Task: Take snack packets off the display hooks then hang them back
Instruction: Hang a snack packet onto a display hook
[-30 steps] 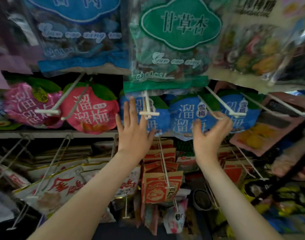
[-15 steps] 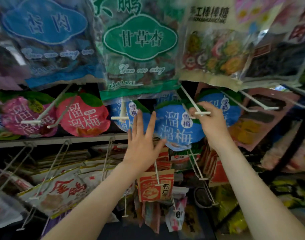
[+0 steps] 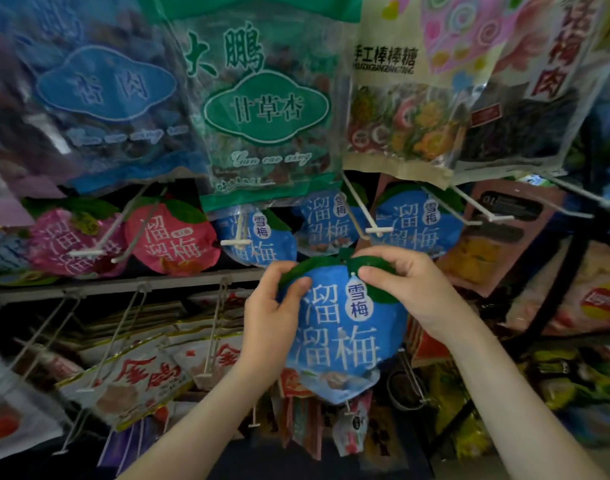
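The left grip [image 3: 272, 313] curls round the upper left edge of the blue packet [image 3: 338, 344], thumb on its front. The packet is held clear of the rack, just below a white hook [image 3: 378, 231]. It looks light, soft and crinkly, best taken by its flat leaf-shaped top. The right grip [image 3: 411, 289] pinches that green top.

Upper packets [image 3: 268, 109] cut off (leftmost blurred).

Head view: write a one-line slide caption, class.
Left hand and right hand grip a round blue snack packet with green leaf top, below a white display hook.
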Tool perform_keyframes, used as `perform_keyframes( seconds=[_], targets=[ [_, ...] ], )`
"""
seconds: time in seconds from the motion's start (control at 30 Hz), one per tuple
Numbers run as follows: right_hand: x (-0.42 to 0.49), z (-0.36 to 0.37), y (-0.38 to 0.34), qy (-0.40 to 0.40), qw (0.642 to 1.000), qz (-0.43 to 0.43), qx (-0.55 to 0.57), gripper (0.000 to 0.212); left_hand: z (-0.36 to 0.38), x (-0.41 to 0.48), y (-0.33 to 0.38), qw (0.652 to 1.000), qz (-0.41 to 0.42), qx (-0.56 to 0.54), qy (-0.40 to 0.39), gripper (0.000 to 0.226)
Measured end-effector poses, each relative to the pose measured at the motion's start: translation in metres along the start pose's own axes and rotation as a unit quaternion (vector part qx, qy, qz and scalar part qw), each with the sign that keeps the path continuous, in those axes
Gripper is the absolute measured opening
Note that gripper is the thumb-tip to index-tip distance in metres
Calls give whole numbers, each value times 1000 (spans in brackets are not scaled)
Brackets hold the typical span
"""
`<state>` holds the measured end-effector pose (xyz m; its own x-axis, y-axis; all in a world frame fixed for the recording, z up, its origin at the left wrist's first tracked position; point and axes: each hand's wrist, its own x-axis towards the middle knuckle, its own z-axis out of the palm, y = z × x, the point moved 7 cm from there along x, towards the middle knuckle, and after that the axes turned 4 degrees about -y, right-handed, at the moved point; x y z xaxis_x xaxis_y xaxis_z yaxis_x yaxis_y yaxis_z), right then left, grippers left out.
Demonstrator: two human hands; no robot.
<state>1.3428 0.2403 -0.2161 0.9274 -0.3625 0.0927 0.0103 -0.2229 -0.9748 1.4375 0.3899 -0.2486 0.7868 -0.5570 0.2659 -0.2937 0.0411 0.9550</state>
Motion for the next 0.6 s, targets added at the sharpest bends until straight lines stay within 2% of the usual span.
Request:
perform_keyframes(
  seconds=[0.13,0.3,0.6],
  targets=[
    [15,43,-8,-33,999,-4,-39,19,-45,-6,-5,998,-5,12,59,17],
    [35,87,-29,-3,995,-41,-86,3,-88,-7,-3,995,17,21,94,16],
    [54,119,-39,36,991,-99,-84,25,-125,3,5,989,62,66,114,18]
  ],
)
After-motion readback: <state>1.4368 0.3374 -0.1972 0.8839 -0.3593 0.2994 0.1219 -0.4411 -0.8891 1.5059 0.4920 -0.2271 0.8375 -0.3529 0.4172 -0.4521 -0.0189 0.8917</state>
